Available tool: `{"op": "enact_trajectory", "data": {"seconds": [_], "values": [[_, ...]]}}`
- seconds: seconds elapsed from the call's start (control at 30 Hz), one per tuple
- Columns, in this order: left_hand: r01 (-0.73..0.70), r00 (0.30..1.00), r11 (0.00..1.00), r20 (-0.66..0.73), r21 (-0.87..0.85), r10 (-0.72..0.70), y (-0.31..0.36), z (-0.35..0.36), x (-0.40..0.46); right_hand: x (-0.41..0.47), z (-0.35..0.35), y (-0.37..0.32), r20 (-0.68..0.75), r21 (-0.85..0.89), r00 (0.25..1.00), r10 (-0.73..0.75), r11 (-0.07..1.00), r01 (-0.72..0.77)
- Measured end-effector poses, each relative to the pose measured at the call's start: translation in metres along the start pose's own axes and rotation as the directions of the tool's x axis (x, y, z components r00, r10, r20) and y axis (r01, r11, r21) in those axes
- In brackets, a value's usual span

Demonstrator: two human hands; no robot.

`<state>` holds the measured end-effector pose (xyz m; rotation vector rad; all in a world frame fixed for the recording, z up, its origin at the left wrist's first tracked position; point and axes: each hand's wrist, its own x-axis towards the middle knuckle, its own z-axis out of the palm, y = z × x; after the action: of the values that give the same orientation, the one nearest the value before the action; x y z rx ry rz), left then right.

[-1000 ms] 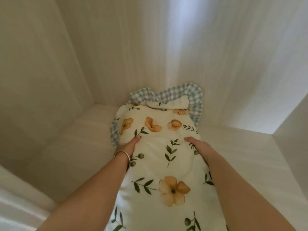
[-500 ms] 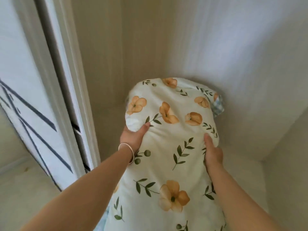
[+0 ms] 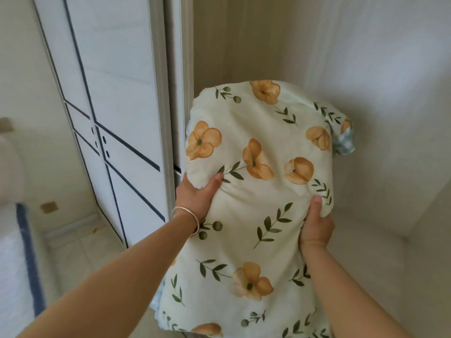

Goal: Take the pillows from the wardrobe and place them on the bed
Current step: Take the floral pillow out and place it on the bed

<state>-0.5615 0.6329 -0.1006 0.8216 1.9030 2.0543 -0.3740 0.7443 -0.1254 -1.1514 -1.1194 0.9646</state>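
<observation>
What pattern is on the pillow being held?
Orange flowers and green leafy sprigs on cream, seen in the head view on the pillow.

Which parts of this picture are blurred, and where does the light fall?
Head view: the pillow and both hands, left hand, right hand, look fairly sharp; the far left edge is smeared; straight lines of the wardrobe door bend from the wide lens; soft light brightens the right inner wall.

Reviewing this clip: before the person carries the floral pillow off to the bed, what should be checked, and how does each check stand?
1. Left hand grips the floral pillow: ok.
2. Right hand grips its other side: ok.
3. Pillow lifted off the wardrobe shelf: ok.
4. Pillow clear of the sliding door: not ok, its left edge sits right against the door frame.
5. Path to the bed free: cannot tell.
6. More pillows left inside: cannot tell, the pillow blocks the view.
</observation>
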Motion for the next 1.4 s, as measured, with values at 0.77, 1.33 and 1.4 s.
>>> {"op": "enact_trajectory", "data": {"seconds": [0.77, 1.33, 1.4], "values": [[0.04, 0.76, 0.994, -0.649, 0.103, 0.037, -0.06, -0.367, -0.005, -0.269, 0.257, 0.006, 0.695, -0.042, 0.716, -0.064, 0.991, 0.13], [0.3, 0.363, 0.954, -0.927, 0.024, -0.091, -0.155, -0.525, 0.161, -0.346, 0.598, 0.057, 0.978, -0.063, 0.206, 0.023, 0.98, 0.189], [0.304, 0.327, 0.953, -0.94, 0.012, -0.093, -0.159, -0.539, 0.198, -0.347, 0.646, 0.05, 0.986, -0.043, 0.167, 0.008, 0.978, 0.206]]}}
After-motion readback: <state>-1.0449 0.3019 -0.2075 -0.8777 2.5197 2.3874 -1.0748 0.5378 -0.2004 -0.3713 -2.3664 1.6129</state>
